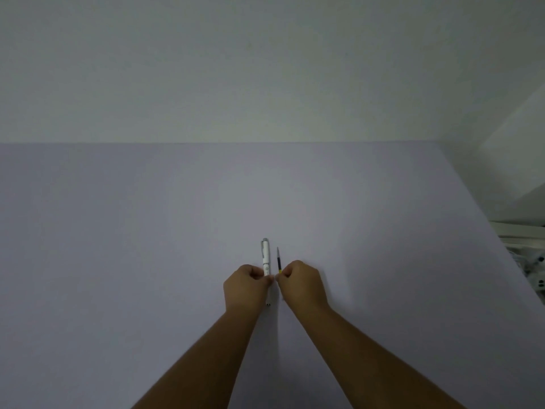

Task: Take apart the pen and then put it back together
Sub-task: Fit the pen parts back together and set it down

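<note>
Head view: pen is apart. Left hand (246,286) has its grip closed around the white pen barrel (266,258), clip end pointing away, tip end showing below the fist. Right hand (300,283) pinches the dark refill (278,261) at its yellow end, just beside the barrel, approx. parallel, not touching. Disassembly looks done or nearly so; reassembly not yet begun, by my judgement. Other small parts, e.g. a spring: cannot tell. Bench (118,246) is plain lilac. Clutter (528,255) sits at the right edge, well apart; no obstruction.
</note>
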A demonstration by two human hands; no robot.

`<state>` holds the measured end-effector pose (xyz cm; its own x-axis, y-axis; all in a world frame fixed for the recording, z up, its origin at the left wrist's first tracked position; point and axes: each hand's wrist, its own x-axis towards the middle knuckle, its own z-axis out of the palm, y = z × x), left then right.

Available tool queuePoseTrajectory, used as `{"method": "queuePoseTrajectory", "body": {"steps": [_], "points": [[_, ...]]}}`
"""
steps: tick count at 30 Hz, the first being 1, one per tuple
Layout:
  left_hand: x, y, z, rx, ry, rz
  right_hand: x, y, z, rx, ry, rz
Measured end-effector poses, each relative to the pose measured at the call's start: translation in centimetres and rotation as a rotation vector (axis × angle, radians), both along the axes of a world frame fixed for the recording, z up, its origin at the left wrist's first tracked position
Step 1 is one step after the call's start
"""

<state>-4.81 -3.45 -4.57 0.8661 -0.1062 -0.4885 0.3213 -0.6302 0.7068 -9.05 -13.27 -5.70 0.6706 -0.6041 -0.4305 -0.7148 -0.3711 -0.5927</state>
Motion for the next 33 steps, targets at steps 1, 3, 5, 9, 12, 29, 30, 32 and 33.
{"method": "queuePoseTrajectory", "body": {"steps": [1,3,5,9,12,29,30,32,33], "points": [[0.03,0.00,-0.02,0.009,0.000,-0.004,-0.04,0.00,0.01,0.002,-0.002,0.001],[0.08,0.02,-0.04,0.019,-0.001,-0.012,-0.10,0.01,0.03,0.002,-0.006,0.006],[0.12,0.04,-0.06,0.025,-0.003,-0.018,-0.14,0.00,-0.02,0.001,-0.008,0.010],[0.16,0.08,-0.12,0.027,-0.011,-0.019,-0.23,-0.04,-0.09,0.008,-0.018,0.011],[0.19,0.12,-0.21,0.025,-0.009,-0.022,-0.28,-0.11,-0.12,0.009,-0.026,0.010],[0.30,0.58,-0.68,0.030,-0.022,-0.036,-0.53,0.00,-0.29,-0.007,-0.054,0.004],[0.29,0.59,-0.60,0.032,-0.019,-0.037,-0.52,0.03,-0.16,-0.007,-0.049,0.003],[0.30,0.60,-0.60,0.037,-0.026,-0.049,-0.53,0.02,-0.09,-0.002,-0.054,0.003],[0.30,0.63,-0.72,0.039,-0.034,-0.054,-0.57,0.02,-0.14,-0.003,-0.060,0.002]]}}
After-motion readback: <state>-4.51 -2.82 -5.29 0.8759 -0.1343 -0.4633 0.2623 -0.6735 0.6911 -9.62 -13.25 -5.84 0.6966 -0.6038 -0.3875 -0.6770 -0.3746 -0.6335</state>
